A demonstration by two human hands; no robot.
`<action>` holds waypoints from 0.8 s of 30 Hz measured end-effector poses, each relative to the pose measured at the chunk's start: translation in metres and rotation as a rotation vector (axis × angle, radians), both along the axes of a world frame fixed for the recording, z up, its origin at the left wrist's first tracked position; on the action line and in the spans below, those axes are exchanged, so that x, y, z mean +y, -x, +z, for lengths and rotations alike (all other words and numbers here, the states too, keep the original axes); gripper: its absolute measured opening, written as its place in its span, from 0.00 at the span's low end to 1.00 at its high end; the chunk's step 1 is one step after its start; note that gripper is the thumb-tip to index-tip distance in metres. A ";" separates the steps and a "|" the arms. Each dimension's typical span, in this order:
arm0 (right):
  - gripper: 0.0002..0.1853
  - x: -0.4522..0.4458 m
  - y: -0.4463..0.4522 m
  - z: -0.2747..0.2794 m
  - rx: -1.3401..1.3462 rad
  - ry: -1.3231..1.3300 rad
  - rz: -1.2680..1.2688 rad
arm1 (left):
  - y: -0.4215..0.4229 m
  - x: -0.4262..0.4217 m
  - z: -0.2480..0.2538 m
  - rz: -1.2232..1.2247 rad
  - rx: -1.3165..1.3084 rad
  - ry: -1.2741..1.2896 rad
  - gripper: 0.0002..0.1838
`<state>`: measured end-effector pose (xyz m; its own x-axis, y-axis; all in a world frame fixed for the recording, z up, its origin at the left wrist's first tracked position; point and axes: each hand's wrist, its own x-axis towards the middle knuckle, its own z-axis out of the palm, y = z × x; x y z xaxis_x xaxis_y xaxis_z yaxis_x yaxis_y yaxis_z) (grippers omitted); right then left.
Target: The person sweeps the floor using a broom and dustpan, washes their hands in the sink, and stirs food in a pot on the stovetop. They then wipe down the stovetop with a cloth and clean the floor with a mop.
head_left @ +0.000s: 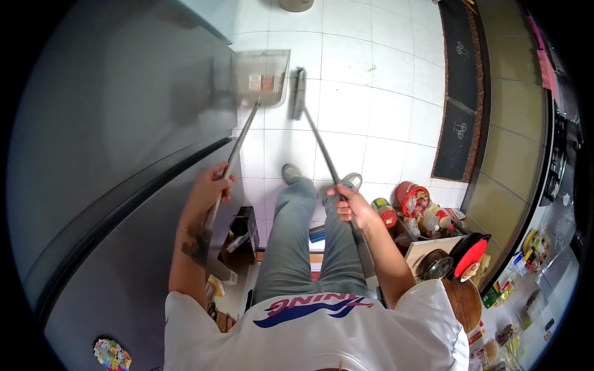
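Note:
My left hand [213, 184] is closed around the long handle of a dustpan [242, 69]. The pan is translucent and lies on the tiles beside the large grey appliance, a reddish-brown patch showing in it. In my right hand [352, 207] is the handle of a broom [299, 96]. Its narrow head, slightly blurred, is on or just above the floor, a short gap to the right of the pan. Small yellowish crumbs [368, 69] lie on the tiles farther right.
A grey fridge-like appliance [124, 93] walls off the left. Dark mats [458, 139] lie along the right. By my right leg are a red bucket [405, 190], a lidded jar [385, 213] and pots. An open box [244, 238] stands by my left leg.

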<state>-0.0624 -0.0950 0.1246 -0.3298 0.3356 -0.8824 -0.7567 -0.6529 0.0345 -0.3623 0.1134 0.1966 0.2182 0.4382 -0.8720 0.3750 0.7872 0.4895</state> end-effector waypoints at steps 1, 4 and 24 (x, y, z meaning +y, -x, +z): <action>0.14 0.003 0.009 -0.006 0.062 -0.019 0.021 | -0.002 0.007 0.005 -0.003 0.004 -0.001 0.27; 0.14 0.017 0.024 -0.041 0.228 -0.008 0.039 | -0.015 0.024 0.018 -0.030 0.003 -0.044 0.29; 0.19 -0.026 -0.239 -0.015 -0.314 -0.007 -0.004 | -0.087 -0.039 0.018 0.115 0.095 -0.226 0.27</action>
<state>0.1765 -0.1207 0.1096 -0.0399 0.3425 -0.9387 -0.7319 -0.6495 -0.2059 -0.2754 0.0744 0.2142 0.0776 0.6412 -0.7634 0.3423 0.7020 0.6244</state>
